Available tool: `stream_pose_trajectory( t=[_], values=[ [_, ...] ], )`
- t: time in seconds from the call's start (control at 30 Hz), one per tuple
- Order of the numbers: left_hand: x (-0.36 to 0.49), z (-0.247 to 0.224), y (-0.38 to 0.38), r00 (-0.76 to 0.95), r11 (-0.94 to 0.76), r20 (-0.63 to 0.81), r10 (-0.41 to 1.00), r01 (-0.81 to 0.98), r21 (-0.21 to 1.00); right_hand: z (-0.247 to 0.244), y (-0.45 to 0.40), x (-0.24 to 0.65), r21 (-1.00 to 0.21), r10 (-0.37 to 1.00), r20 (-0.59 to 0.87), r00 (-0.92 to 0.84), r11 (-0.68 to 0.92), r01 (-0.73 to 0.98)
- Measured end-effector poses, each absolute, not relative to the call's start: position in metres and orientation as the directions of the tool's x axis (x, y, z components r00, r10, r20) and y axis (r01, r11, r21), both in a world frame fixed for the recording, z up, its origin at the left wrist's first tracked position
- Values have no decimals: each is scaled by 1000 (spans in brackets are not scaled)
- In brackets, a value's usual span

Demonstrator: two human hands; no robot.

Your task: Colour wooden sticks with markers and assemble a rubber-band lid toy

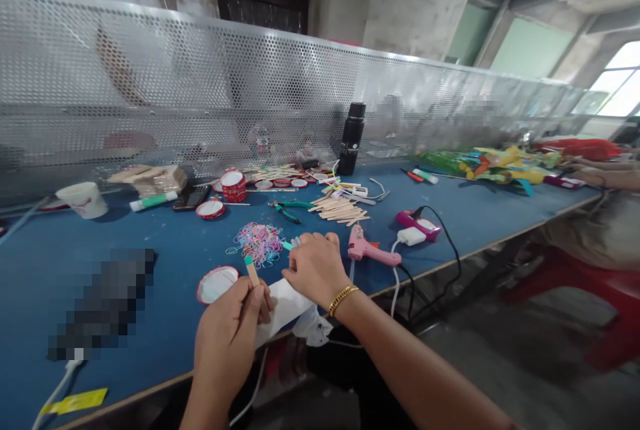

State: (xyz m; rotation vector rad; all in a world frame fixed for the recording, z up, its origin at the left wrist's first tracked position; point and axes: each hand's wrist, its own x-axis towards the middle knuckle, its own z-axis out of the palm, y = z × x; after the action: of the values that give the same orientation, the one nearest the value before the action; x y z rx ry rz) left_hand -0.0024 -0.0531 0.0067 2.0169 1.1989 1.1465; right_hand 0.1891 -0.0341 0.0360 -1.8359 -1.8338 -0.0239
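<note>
My left hand [227, 323] pinches a flat wooden craft stick [254, 275] with a green tip, held upright near the table's front edge. My right hand [317, 270], a gold bracelet on its wrist, is curled with the knuckles up. A small teal piece [287, 245] shows at its fingertips; I cannot make out what it is. Beside them lies a pile of pastel rubber bands [259, 242]. White paper [284, 310] lies under both hands. A round white lid with a red rim [218, 283] rests left of them. The pink glue gun [373, 248] lies right of my right hand.
Loose craft sticks [343, 209] and green-handled pliers [287, 210] lie behind the hands. A black bottle [352, 140] stands by the perforated metal screen [300, 83]. Cables [453, 250] hang over the front edge. A white cup [83, 200] stands left. Another person's arm [607, 175] is far right.
</note>
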Motion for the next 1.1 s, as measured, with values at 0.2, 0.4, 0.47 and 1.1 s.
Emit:
stream_pose_trajectory(
  t=[0.2,0.4,0.47,1.1],
  values=[
    [-4,6,-50,256,-491,418,871,457,742,35,-17,231,-698,801,474,365,88,711],
    [-1,9,-52,243,-490,430,870,533,690,13,-2,228,-872,740,446,504,231,432],
    [1,10,-54,226,-473,422,878,546,692,6,-7,229,-886,729,434,530,237,399],
    [0,9,-55,232,-474,416,879,506,721,26,-4,243,-420,869,355,345,-181,889]
  ],
)
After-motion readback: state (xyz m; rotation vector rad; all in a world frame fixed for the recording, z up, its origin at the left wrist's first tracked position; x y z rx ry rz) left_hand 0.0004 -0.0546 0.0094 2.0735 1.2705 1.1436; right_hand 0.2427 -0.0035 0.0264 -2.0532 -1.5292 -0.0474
